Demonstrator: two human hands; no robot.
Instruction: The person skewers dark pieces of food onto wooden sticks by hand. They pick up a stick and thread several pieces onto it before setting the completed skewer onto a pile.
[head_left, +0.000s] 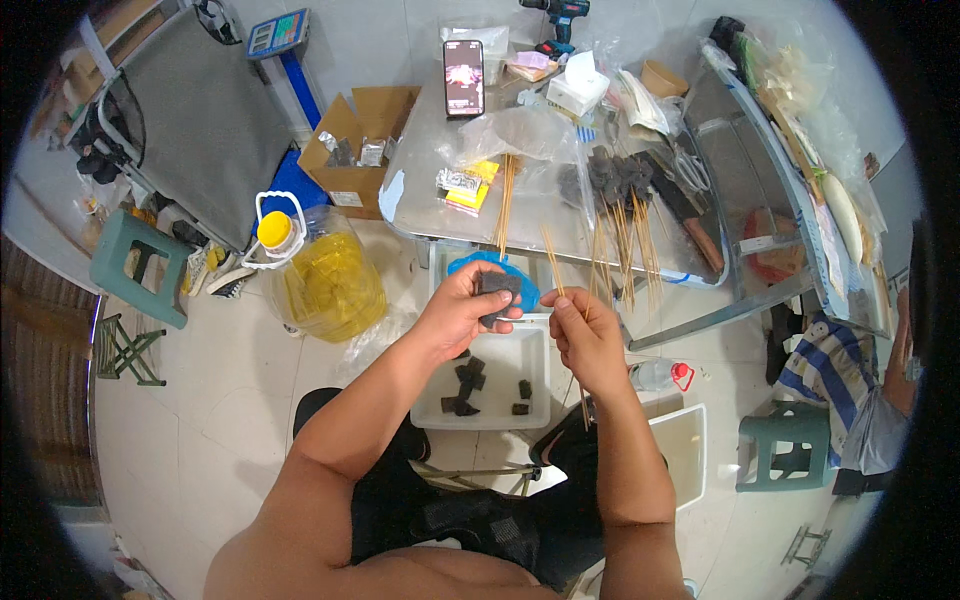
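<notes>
My left hand (472, 309) grips dark grey, spongy-looking square pieces (498, 283), thumb across the front. A short way to the right, my right hand (589, 334) holds several thin bamboo skewers (553, 259) between thumb and fingers, their lower ends passing below the palm. The skewers and the dark pieces are apart. Beneath my hands, a white plastic tub (480, 421) holds several more dark pieces (469, 382). Behind my left hand lies a blue plastic bag (529, 289), partly hidden by it. Loaded skewers with dark pieces (619, 176) lie on the metal table (412, 202).
A bundle of bare skewers (507, 195) overhangs the table edge near a phone (464, 79). A cleaver-like knife (686, 217) lies at the right. On the floor stand a large oil jug (330, 277), a water bottle (652, 375) and another white tub (686, 457). Someone sits at far right.
</notes>
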